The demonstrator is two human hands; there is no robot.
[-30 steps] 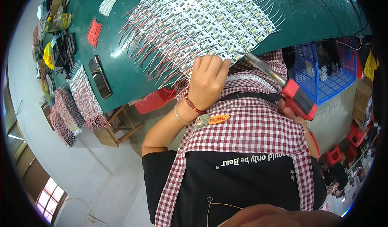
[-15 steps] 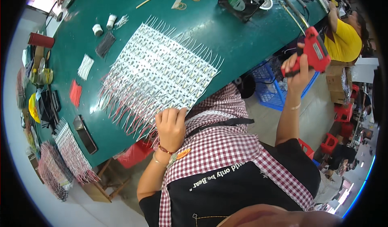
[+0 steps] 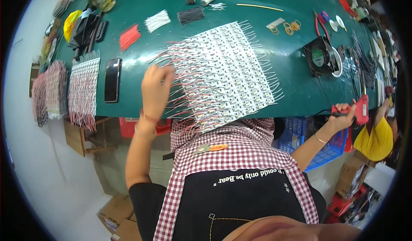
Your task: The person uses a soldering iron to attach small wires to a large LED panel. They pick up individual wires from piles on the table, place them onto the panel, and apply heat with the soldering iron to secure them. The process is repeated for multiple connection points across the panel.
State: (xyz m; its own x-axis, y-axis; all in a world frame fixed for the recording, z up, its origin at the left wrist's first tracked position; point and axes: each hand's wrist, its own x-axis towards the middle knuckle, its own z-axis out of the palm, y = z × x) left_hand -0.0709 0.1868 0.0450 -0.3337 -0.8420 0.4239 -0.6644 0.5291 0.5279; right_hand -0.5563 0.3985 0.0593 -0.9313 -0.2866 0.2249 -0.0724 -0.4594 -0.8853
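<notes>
A white panel of small circuit boards (image 3: 227,69) lies on the green table in front of me, tilted, its near corner at the table edge. Red and white wires fringe its left side; pale wires stick out on its right. My left hand (image 3: 156,88) is closed with curled fingers beside the left-hand wires; whatever the fingertips may pinch is hidden. Far to the right, my right hand (image 3: 343,115) grips a red soldering gun (image 3: 362,109), its metal barrel pointing away from me near the fan.
A black fan (image 3: 317,56) stands at the right. Beyond the panel lie bundles of red (image 3: 129,37), white (image 3: 157,21) and black wires (image 3: 191,15). A phone (image 3: 112,80) and another wired panel (image 3: 84,86) are at left. Below the table at right is a blue crate (image 3: 324,155).
My left hand has left the panel's near edge and moved to its wired left side. My right hand has lowered the soldering gun toward the table's right. The view has turned.
</notes>
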